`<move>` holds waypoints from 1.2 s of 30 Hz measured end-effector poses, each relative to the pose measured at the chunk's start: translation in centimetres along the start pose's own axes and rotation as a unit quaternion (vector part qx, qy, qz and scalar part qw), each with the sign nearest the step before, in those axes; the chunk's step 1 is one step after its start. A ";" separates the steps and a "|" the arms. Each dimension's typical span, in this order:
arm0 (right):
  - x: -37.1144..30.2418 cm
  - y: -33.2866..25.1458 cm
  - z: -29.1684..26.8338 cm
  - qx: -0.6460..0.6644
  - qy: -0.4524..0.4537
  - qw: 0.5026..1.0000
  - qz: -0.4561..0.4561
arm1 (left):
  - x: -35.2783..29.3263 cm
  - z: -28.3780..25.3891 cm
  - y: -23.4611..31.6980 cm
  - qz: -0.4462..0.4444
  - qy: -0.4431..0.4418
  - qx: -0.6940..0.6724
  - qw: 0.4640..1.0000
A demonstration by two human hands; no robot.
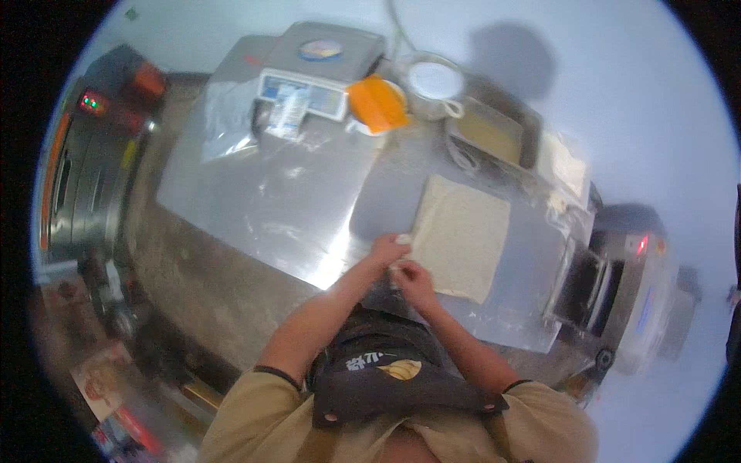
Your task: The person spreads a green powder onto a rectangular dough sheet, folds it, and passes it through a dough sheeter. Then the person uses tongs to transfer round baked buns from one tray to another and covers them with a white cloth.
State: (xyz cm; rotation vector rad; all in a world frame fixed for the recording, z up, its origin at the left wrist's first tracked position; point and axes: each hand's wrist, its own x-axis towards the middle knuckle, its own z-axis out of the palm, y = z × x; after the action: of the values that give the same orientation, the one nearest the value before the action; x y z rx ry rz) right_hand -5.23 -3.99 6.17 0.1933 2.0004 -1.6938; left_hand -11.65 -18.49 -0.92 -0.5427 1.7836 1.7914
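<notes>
A flat, pale rectangular sheet of dough (461,239) lies on the metal table, right of the middle. Beside its near left edge, close to the table's front, is my left hand (388,251), fingers curled in. A small whitish piece (402,239), like a bit of dough, shows at those fingertips. My right hand (414,279) sits just below and to the right, closed, by the dough's lower left edge. Something pale shows at its fingers too, blurred and too small to name. The two hands nearly touch.
On the metal table (262,208), a scale (305,92), clear plastic bag (228,123), orange scraper-like sheet (377,104), white-topped pot (434,81) and rectangular pan (488,133) stand along the back. Machines flank it: a metal one (93,177) left, another (637,270) right.
</notes>
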 end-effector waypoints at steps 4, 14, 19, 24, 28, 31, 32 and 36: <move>-0.7 -1.7 0.4 -0.066 0.019 0.984 -0.164 | -2.6 -0.3 -2.4 -0.097 -0.109 -0.299 0.943; 2.6 0.3 -8.0 -0.261 -0.012 0.939 -0.225 | -8.5 4.3 3.3 -0.014 -0.057 -0.306 0.950; 1.5 1.4 -7.6 -0.120 -0.175 0.977 -0.029 | -13.2 1.9 -1.1 0.005 -0.039 -0.249 0.968; -5.1 -6.0 -3.5 0.081 -0.266 0.959 0.055 | -19.1 -5.2 -7.6 0.095 0.016 -0.328 0.940; -1.9 -10.1 -2.0 -0.094 -0.243 0.941 -0.216 | -24.3 -12.0 -15.0 0.119 0.094 -0.405 0.902; 1.3 -13.9 -0.6 -0.241 -0.055 0.931 -0.267 | -29.1 -16.9 -21.4 0.093 0.200 -0.434 0.873; 5.3 -11.2 -4.6 -0.429 0.060 0.807 -0.402 | -29.1 -18.4 -22.4 0.120 0.180 -0.468 0.857; 7.9 -9.8 -0.8 -0.736 -0.034 0.671 -0.084 | -37.8 -23.4 -33.1 0.079 0.300 -0.495 0.812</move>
State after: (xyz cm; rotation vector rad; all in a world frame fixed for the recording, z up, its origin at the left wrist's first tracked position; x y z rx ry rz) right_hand -16.41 -6.99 11.22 -0.6229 2.6616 0.2779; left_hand 36.16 -46.51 -3.51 -1.5320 1.0535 2.8458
